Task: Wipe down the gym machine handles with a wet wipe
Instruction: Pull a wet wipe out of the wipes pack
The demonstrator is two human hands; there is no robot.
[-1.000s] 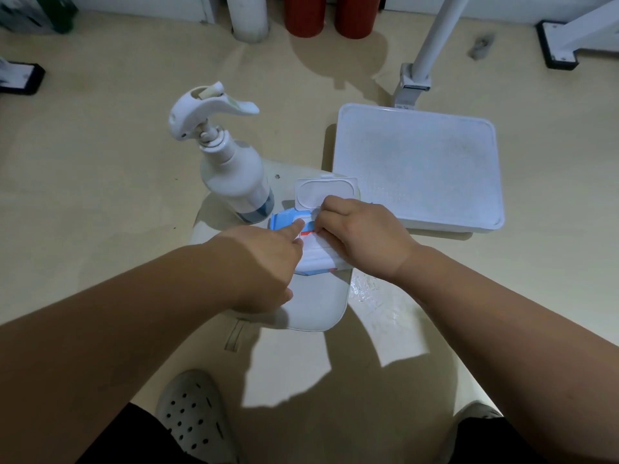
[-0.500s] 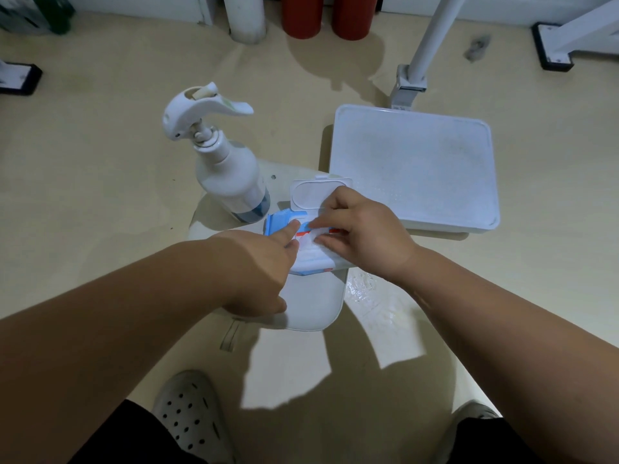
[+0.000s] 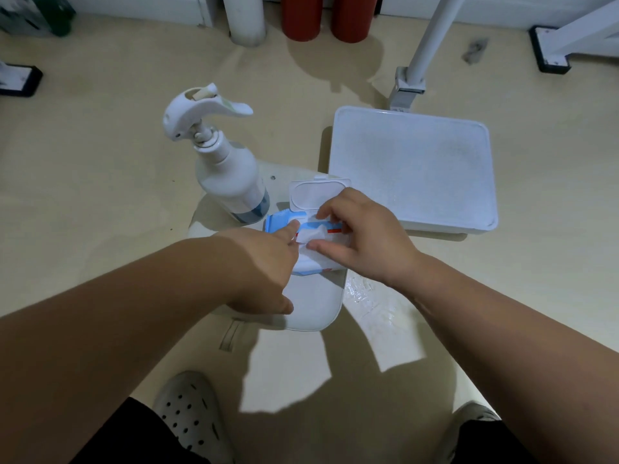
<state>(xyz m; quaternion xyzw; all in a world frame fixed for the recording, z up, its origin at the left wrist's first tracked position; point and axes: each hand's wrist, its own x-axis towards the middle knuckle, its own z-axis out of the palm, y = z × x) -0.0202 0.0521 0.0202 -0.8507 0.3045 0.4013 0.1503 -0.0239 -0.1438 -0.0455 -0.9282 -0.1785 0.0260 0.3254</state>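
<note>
Stage shown: fetching the wipe, so the task is judged barely begun. Only a white machine post (image 3: 432, 31) and a frame foot at the far right show. No handle is in view and none has been wiped. The wipe pack (image 3: 283, 222) lies on a pale pad (image 3: 315, 306) low in front of the person, with its lid (image 3: 316, 194) flipped back and standing open. A tuft of wet wipe (image 3: 311, 234) rises from the opening, not yet drawn free. The right hand (image 3: 368, 239) curls over the pack, thumb and forefinger closing on the tuft. The left hand (image 3: 264, 262) steadies the blue end of the pack with an outstretched forefinger and grasps nothing, its thumb lying well apart. Left to do: pull the sheet out, shut the lid, reach the handles, wipe them.

Room for moving: the floor (image 3: 100, 145) lies open to the left and towards the person. A white platform (image 3: 412, 169) sits just beyond the right hand, its near edge close to the knuckles. The spray bottle (image 3: 231, 182) stands upright on the pad just beside the pack's blue end, so a leftward pull risks toppling it. The pack sits near the pad's right edge. An upward draw towards the person appears the freest path.
</note>
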